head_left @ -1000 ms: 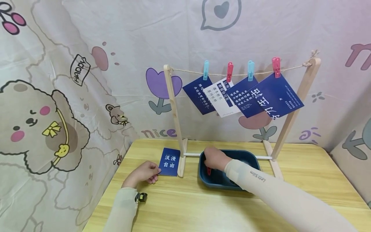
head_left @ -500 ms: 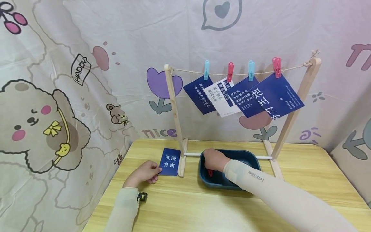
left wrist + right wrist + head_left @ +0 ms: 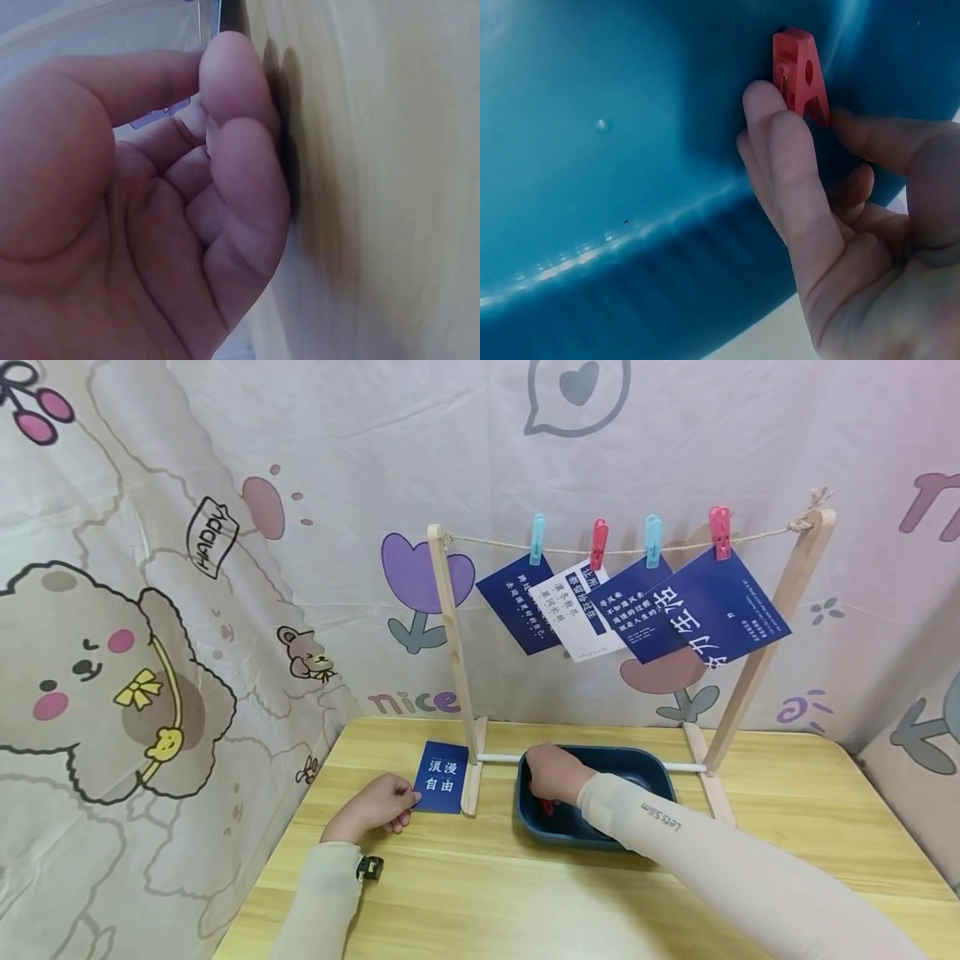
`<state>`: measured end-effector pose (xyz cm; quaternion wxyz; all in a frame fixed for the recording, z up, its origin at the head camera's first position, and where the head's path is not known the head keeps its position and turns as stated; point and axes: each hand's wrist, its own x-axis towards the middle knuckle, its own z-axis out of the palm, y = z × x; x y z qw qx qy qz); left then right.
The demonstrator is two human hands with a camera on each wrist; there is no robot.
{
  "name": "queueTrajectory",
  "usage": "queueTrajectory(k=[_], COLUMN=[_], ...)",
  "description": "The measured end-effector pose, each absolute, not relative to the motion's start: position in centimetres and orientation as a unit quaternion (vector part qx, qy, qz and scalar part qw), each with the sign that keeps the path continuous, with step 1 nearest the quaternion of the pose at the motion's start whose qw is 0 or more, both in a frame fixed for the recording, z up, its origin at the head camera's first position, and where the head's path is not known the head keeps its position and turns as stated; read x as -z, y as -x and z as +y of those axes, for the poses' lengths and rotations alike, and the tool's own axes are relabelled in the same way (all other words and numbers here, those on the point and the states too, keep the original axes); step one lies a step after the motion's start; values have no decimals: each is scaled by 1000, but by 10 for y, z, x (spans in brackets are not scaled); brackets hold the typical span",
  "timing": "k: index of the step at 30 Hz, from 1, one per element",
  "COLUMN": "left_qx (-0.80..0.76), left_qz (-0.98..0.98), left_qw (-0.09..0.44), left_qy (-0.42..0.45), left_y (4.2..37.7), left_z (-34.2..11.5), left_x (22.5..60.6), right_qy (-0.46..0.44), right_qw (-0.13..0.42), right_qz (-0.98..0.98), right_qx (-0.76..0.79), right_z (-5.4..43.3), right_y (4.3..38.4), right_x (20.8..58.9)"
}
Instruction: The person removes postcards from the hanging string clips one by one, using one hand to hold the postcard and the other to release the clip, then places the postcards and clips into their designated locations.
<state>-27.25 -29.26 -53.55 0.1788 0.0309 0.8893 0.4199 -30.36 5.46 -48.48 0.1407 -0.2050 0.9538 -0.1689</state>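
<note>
One tub (image 3: 636, 770) rests on wood-grained tabletop (image 3: 450, 897); walls (image 3: 337, 468) seem cloth-draped.

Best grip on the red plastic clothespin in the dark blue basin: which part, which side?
Pinch the splayed legs of the red plastic clothespin, likely from above, through the open top of the dark blue basin. The legs spread toward the right hand, giving a pinch two opposed faces; the other end looks narrower.

Cream wrist-length sleeves (image 3: 322, 893), dark lettering (image 3: 662, 817) along the right one, small black device (image 3: 370, 867) at the left cuff (image 3: 337, 853).
</note>
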Motion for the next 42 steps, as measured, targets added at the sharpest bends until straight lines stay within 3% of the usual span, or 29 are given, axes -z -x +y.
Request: queueTrajectory(k=[9,14,19,42], left_qx=[-396,-376,-354,-338], left_qz=[903,913,923,930], left_qw=[167,160,150,145], left_qy=[-20,-23,-32,-21], left_y=[271,270,270,269], left_z=[-288,-285,-282,-282], left_x=[533,530,527,528], right_qy=[231,206,197,209], right_qw=[143,159,155,173], right_qz=[948,949,950,942], right_qx=[164,179,184,197], right_z=[60,55,56,60], right_y=[331,310,301,306], right_x=[518,490,484,485])
